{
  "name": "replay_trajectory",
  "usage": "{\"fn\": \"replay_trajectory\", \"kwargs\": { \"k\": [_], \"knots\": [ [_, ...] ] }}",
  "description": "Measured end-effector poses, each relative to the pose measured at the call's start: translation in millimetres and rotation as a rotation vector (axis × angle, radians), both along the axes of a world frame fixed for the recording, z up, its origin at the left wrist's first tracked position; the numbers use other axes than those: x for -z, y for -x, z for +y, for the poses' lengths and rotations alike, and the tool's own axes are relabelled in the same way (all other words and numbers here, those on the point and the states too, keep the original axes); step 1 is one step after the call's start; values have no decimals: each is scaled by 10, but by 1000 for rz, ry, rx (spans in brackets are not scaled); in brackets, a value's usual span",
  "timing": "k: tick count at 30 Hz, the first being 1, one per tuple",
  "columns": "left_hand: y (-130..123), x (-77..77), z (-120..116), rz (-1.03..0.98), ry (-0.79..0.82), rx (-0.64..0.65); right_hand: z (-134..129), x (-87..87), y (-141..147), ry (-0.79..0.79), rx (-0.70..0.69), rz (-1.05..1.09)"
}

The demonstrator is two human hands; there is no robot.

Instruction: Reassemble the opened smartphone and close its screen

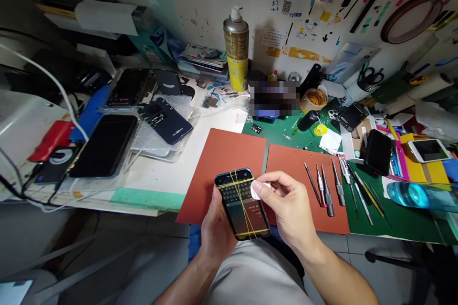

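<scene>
A smartphone with its screen lit is wrapped in several thin yellow rubber bands, some crossing its middle and others near its ends. On the screen a keyboard shows upside down. My left hand is closed around the phone's left edge and holds it tilted over the front edge of the bench. Pinched between the thumb and fingers of my right hand is a small piece of white tissue, which lies against the phone's right edge near the top.
Reddish-brown mats lie under my hands. Several screwdrivers and tweezers lie at right, near a blue bottle. Another phone and cables are at left. A spray can stands at the back.
</scene>
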State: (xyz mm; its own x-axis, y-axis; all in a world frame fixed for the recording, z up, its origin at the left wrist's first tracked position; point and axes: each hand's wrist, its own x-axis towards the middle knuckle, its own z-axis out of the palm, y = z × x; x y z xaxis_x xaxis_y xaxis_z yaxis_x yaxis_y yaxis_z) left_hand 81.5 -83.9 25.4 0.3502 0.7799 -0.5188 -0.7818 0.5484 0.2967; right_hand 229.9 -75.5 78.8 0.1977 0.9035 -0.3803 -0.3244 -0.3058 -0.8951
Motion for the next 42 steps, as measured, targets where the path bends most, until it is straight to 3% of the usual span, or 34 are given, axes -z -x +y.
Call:
{"fn": "replay_trajectory", "kwargs": {
  "k": [14,24,32,42],
  "knots": [
    [57,-33,10,-24,-11,92,-83,-44,-13,-3,-5,18],
    [-16,-184,39,-30,-2,127,-73,-158,-74,-102,-7,-209],
    [-9,-163,26,-48,14,133,-69,-80,-83,-61,-26,-73],
    [20,-116,22,-11,1,100,-66,-94,-76,-57,-22,-76]
  ]
}}
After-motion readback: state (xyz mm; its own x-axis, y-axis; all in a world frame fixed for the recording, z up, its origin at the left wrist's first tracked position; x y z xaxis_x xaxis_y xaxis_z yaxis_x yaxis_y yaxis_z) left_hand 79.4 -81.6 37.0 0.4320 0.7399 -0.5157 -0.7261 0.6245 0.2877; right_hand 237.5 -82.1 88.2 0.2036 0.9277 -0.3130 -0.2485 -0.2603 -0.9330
